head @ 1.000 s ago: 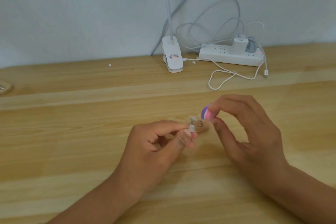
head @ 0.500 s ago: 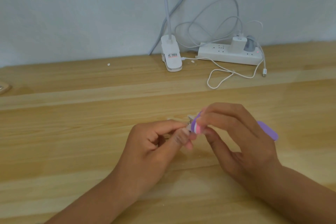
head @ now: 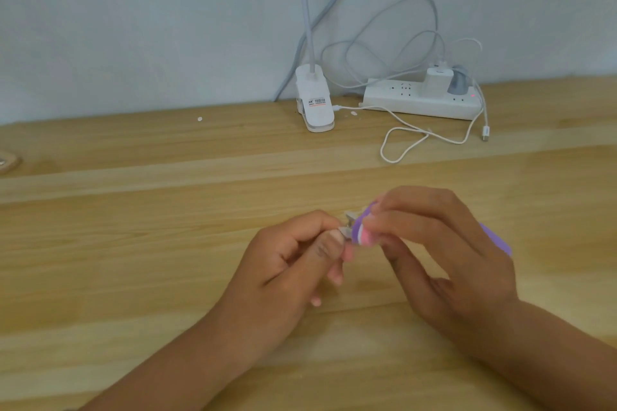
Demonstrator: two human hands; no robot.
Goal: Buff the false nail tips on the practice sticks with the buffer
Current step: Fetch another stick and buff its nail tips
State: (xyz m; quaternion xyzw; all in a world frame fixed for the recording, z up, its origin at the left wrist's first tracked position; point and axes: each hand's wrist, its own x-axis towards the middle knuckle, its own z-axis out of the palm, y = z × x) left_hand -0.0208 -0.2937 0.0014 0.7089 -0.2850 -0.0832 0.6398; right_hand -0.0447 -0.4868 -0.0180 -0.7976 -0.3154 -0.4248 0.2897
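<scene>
Above smooth wood, right hand (head: 444,253) presses rounded buffer (head: 462,233) against nail tip (head: 345,231).

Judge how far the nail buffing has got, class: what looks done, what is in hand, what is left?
Done: nothing shows as finished; the tips are too small to judge. In hand: the left hand pinches a practice stick, and the right hand holds the buffer against its tip. Left: cannot tell how many tips remain.
</scene>
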